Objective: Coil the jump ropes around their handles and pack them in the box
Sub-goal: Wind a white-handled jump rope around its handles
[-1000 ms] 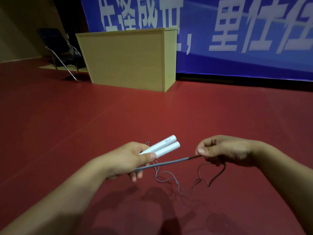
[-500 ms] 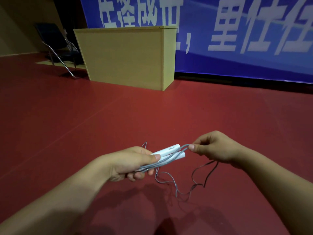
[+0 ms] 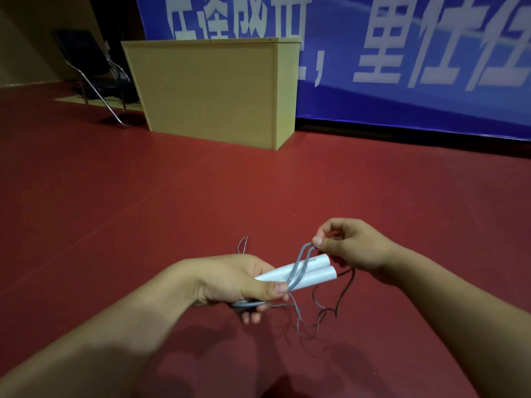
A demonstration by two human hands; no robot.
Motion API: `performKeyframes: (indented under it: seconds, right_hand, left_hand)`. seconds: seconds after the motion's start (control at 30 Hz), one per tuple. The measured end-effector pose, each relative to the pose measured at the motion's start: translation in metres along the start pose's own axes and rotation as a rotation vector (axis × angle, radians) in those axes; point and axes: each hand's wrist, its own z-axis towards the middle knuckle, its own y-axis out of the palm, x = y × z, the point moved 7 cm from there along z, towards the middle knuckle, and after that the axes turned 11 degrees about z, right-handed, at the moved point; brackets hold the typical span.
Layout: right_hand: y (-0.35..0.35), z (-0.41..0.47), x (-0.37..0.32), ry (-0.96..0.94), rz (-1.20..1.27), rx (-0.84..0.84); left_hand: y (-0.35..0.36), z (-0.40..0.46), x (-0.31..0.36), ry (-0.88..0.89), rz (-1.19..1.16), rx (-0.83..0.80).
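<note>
Rope (image 3: pixel 302 261) runs in grey strands across the two white handles (image 3: pixel 298 272), which I hold side by side in my left hand (image 3: pixel 235 278), low in the view near 6 o'clock. My left thumb lies flat over the handles' near ends and pins the strands there, with my fingers curled underneath; two fingertips poke out below at about 6 o'clock of the fist. The handles point away from that hand toward 2 o'clock, their free ends bare and level with each other.

My right hand (image 3: pixel 352 245) sits just past those free ends, at 2 o'clock from the left. Its thumb and forefinger are pinched together on a bend of the rope, and the other fingers curl loosely behind. From the pinch two strands slant back down over the handles to my left thumb.

Slack rope hangs below both hands in loose loops toward 5 o'clock, and a small loop sticks up behind my left hand at 12 o'clock. Both forearms reach in from the bottom corners, bare.

Beyond, on the red floor (image 3: pixel 172 196), a wooden cabinet (image 3: pixel 209 90) stands at 11 o'clock, with a chair (image 3: pixel 92 70) to its left and a blue banner (image 3: pixel 402 53) behind
</note>
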Motion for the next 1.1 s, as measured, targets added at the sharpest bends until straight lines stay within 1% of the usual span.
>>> performKeyframes:
  seconds: [0.1,0.17,0.27,0.43,0.53,0.67,0.73,0.83,0.93,1.0,1.03,1.1]
  right_hand:
    - [0.013,-0.003,0.006,0.043,-0.097,-0.092]
    - [0.023,-0.005,0.007,0.066,-0.171,-0.152]
    - [0.035,-0.006,0.005,0.055,-0.15,-0.181]
    - [0.053,-0.003,0.005,0.067,-0.032,-0.255]
    - [0.055,0.001,0.009,0.059,-0.074,-0.228]
    - [0.037,0.008,0.002,0.007,-0.02,-0.064]
    - [0.03,0.008,-0.003,-0.019,-0.018,-0.041]
    - [0.026,0.005,-0.005,0.008,-0.1,-0.074]
    - [0.031,0.001,-0.006,0.037,-0.31,-0.14]
    - [0.04,-0.002,-0.009,0.041,-0.389,-0.196]
    - [0.045,-0.004,-0.011,0.053,-0.365,-0.228]
    - [0.054,-0.009,-0.015,0.081,-0.236,-0.282]
  left_hand:
    - [0.001,0.0,0.005,0.07,-0.043,-0.003]
    - [-0.001,-0.001,0.009,0.093,-0.126,0.038]
    - [-0.015,-0.003,0.009,0.075,-0.239,0.221]
    - [-0.044,-0.003,0.004,0.055,-0.304,0.593]
    - [-0.057,-0.007,0.0,0.045,-0.372,0.746]
    - [-0.064,-0.011,-0.007,0.026,-0.384,0.82]
    - [-0.066,-0.014,-0.009,0.032,-0.374,0.847]
    - [-0.067,-0.016,-0.008,0.059,-0.339,0.862]
    - [-0.065,-0.016,-0.004,0.088,-0.28,0.874]
    - [-0.068,-0.017,-0.004,0.085,-0.208,0.91]
    - [-0.07,-0.018,-0.004,0.076,-0.167,0.934]
    - [-0.073,-0.02,-0.007,0.049,-0.095,0.971]
